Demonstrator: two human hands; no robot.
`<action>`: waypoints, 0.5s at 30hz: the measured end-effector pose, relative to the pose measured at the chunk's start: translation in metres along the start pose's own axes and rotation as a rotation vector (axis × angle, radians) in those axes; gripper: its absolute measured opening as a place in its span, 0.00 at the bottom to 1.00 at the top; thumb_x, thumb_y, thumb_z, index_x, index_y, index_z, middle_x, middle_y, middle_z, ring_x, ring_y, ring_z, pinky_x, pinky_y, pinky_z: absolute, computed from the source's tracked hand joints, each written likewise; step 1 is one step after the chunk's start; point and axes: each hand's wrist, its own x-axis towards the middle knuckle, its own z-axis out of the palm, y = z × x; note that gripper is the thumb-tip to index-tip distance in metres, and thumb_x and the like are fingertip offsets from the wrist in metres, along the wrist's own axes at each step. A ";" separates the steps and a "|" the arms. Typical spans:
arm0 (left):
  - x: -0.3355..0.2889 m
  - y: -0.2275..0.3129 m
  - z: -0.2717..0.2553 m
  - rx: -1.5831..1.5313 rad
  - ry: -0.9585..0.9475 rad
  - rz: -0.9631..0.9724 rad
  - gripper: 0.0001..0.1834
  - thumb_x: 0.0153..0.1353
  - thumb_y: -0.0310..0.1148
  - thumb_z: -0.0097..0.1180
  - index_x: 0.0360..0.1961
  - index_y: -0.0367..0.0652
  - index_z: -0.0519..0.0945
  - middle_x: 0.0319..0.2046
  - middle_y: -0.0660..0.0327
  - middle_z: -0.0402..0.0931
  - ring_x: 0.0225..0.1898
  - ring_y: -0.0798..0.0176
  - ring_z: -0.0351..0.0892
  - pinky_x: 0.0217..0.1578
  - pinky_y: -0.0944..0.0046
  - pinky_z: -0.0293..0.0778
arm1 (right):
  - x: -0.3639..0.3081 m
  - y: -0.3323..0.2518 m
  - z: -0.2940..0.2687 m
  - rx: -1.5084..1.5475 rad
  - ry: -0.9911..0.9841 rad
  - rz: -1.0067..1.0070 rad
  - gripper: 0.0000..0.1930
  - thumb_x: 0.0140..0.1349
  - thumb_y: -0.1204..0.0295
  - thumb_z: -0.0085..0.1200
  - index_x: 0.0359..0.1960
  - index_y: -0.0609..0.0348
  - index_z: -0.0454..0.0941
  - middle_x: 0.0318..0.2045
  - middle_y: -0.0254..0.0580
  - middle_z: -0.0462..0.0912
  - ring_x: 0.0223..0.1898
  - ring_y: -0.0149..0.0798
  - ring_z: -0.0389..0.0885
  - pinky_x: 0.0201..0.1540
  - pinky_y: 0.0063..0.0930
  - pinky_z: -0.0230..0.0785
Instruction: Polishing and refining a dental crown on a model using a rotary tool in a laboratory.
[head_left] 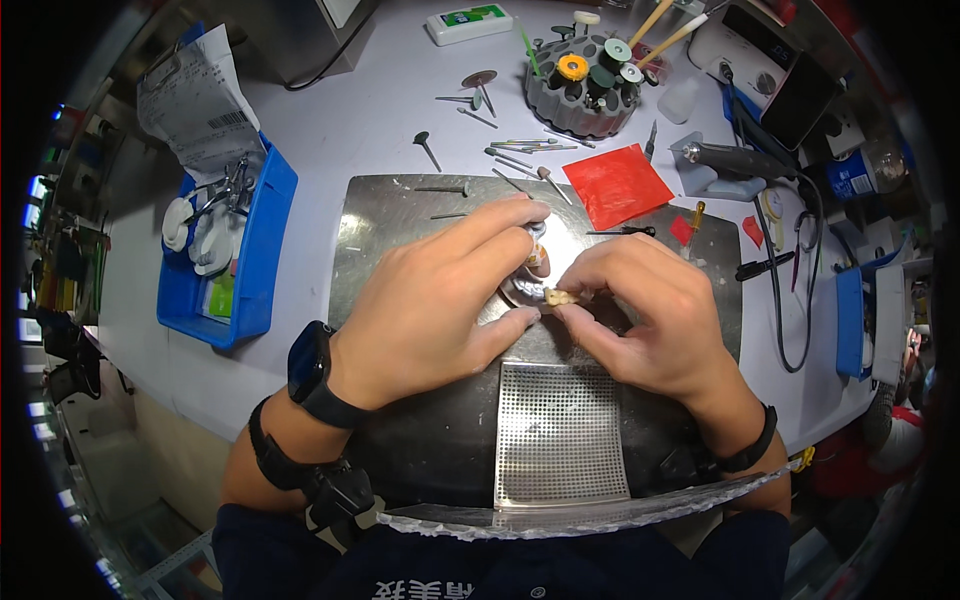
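Over the dark metal plate (400, 440), both my hands meet around small work. My left hand (450, 290) is closed, thumb and fingers gripping a silver-grey piece (527, 289) with tooth-like bumps, mostly hidden by the fingers. A small band of orange and white shows between its fingers. In a pinch of thumb and fingers, my right hand (650, 310) holds a small cream, tooth-coloured piece (560, 297) against the end of the silver-grey one. Whether the two are joined I cannot tell. A perforated metal grille (560, 430) lies just below my hands.
Several rotary burs (525, 146) lie beyond the plate, with a red square packet (620, 187) beside them. A grey bur holder (580, 100) stands behind. A handpiece (735, 160) rests in its cradle at right, its cable looping down. A blue bin (265, 240) stands at left.
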 end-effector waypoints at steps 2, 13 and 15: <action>0.001 0.005 -0.002 -0.046 -0.052 -0.120 0.19 0.50 0.25 0.75 0.43 0.39 0.81 0.65 0.53 0.78 0.59 0.47 0.83 0.49 0.60 0.81 | -0.001 0.000 0.001 -0.006 0.000 0.006 0.11 0.50 0.77 0.72 0.34 0.58 0.82 0.29 0.38 0.82 0.31 0.41 0.82 0.34 0.33 0.75; 0.002 0.004 0.000 -0.038 -0.041 -0.088 0.22 0.49 0.25 0.75 0.44 0.39 0.80 0.64 0.52 0.78 0.53 0.47 0.84 0.46 0.59 0.81 | -0.002 0.002 0.000 -0.096 0.007 -0.074 0.15 0.50 0.76 0.73 0.40 0.59 0.85 0.35 0.40 0.84 0.36 0.43 0.83 0.39 0.33 0.77; 0.002 0.005 -0.001 -0.023 -0.054 -0.097 0.23 0.48 0.25 0.75 0.45 0.39 0.80 0.64 0.52 0.78 0.53 0.47 0.84 0.46 0.59 0.81 | -0.002 0.003 -0.005 -0.152 -0.065 -0.123 0.19 0.51 0.74 0.74 0.47 0.59 0.87 0.39 0.40 0.84 0.41 0.45 0.82 0.43 0.34 0.78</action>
